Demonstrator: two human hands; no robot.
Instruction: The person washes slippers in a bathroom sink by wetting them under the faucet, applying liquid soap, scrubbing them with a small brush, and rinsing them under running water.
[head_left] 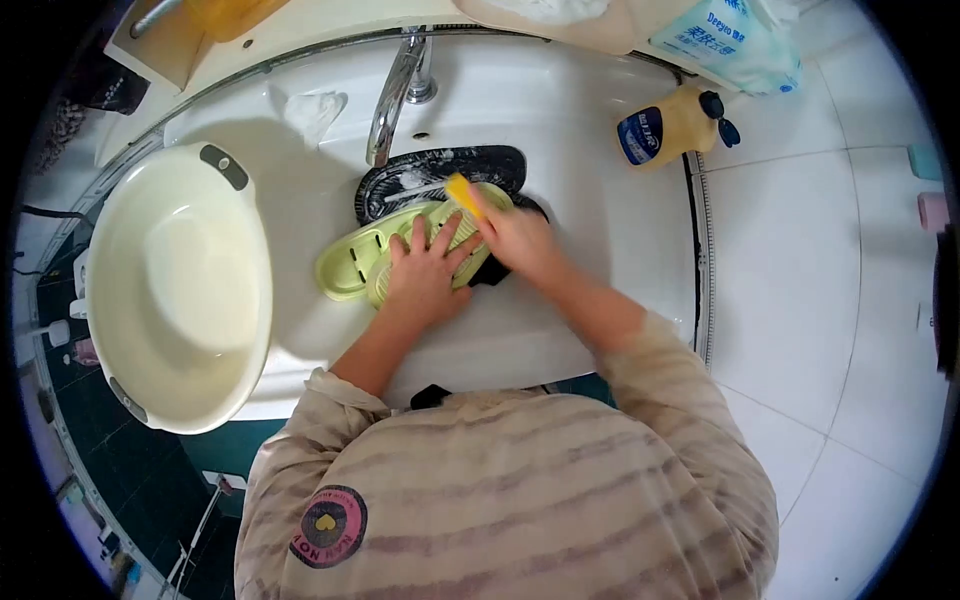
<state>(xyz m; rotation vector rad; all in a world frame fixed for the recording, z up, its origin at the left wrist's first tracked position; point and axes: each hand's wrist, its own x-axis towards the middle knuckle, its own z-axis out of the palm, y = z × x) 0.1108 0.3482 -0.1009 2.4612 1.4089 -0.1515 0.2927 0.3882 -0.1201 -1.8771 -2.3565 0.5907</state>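
Observation:
My left hand (428,278) lies with fingers spread on a light green slipper (385,280), pressing down on it. A second light green slipper (343,268) is partly under it. My right hand (520,238) is closed around the yellow handle of what looks like a brush (457,190); its pale, thin part reaches left, and its bristles cannot be made out. Behind the green pair lies a black slipper (440,162) with white foam on its surface. More black footwear (492,270) shows partly beneath my right hand and the green slippers. All rest in the white sink (600,290).
A metal faucet (395,95) hangs over the back of the sink. A large cream basin (180,290) stands at the left. A yellowish bottle (670,128) lies at the right rim, with a tissue pack (730,45) behind it. White foam or cloth (314,115) sits at the back left.

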